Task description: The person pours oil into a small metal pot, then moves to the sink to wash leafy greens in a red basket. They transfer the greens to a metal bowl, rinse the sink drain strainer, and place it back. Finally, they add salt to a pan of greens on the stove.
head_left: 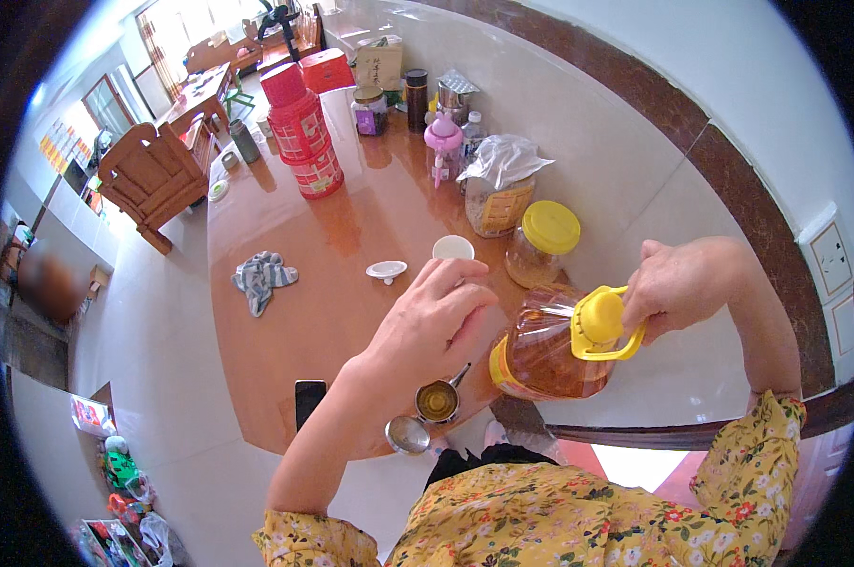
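Note:
My right hand (687, 283) grips the yellow handle of a large clear oil bottle (545, 354) with amber oil inside and a yellow cap. The bottle stands at the table's near right edge. My left hand (431, 317) hovers over the table with fingers curled inward; whatever they hold, if anything, is hidden. Just beyond its fingers is a white cup (453, 248), partly covered by the hand. A white lid-like piece (386, 271) lies to the cup's left. Below my left hand sits a small metal container (437, 402) with yellowish liquid, beside a round metal lid (408, 435).
Along the wall stand a yellow-lidded jar (535, 250), a plastic-covered jar (500, 200), a pink bottle (442, 146) and a red thermos (299, 137). A striped cloth (264, 279) and a phone (310, 402) lie on the wooden table (294, 335). A wooden chair (153, 180) is beyond.

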`<control>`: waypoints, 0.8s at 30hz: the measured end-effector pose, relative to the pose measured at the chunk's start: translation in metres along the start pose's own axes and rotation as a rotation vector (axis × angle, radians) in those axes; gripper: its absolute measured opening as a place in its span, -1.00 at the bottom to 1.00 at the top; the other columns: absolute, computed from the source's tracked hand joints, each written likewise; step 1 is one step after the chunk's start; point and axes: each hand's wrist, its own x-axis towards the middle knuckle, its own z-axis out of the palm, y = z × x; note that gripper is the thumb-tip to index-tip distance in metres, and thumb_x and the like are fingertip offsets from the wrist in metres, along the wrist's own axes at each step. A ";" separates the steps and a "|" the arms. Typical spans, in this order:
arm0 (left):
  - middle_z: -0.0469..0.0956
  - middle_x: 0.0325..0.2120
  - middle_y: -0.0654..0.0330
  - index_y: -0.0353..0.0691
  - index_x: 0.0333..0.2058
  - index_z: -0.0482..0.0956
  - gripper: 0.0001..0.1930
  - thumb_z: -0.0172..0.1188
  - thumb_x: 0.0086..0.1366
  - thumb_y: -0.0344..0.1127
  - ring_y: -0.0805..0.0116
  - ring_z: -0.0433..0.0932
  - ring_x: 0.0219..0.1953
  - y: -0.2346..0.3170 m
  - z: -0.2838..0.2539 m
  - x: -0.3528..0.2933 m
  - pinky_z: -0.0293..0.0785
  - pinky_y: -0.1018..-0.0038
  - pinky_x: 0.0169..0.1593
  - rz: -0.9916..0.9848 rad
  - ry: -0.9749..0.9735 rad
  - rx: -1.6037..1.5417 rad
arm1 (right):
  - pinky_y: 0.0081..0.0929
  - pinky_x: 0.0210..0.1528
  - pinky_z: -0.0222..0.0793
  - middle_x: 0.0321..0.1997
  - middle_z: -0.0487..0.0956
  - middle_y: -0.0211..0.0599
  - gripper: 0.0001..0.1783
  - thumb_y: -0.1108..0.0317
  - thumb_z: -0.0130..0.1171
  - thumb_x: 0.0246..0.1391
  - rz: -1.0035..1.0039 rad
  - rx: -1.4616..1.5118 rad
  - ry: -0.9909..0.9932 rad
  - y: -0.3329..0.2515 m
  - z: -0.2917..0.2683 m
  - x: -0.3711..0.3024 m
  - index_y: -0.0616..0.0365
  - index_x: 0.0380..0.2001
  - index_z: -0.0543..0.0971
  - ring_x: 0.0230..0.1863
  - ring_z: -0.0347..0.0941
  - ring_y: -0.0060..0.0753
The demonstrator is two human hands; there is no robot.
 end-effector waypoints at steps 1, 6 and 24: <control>0.38 -0.24 0.09 -0.25 -0.38 0.44 -0.86 0.07 0.00 -0.49 0.15 0.37 -0.19 0.000 0.003 0.002 0.34 0.36 -0.14 0.002 -0.001 -0.010 | -0.33 -0.16 -0.04 -0.44 0.51 -0.52 -0.86 0.24 0.11 -0.09 -0.005 -0.031 -0.002 0.001 -0.003 0.003 -0.07 -0.40 0.53 -0.30 0.38 -0.50; 0.39 -0.27 0.09 -0.30 -0.34 0.42 -0.81 0.04 -0.01 -0.48 0.14 0.36 -0.19 0.006 0.027 0.024 0.33 0.35 -0.12 0.077 -0.043 -0.040 | -0.33 -0.14 -0.04 -0.46 0.51 -0.55 -0.87 0.30 0.15 -0.15 0.040 -0.056 0.094 0.019 -0.003 0.010 -0.11 -0.43 0.55 -0.30 0.38 -0.50; 0.35 -0.43 0.11 -0.25 -0.39 0.40 -0.81 0.07 0.04 -0.28 0.17 0.35 -0.34 0.025 0.085 0.120 0.30 0.34 -0.23 0.273 -0.386 0.055 | -0.34 -0.26 0.13 -0.43 0.47 -0.50 -0.82 0.26 0.19 -0.29 0.049 0.333 1.299 0.034 0.136 0.057 0.00 -0.52 0.48 -0.31 0.37 -0.40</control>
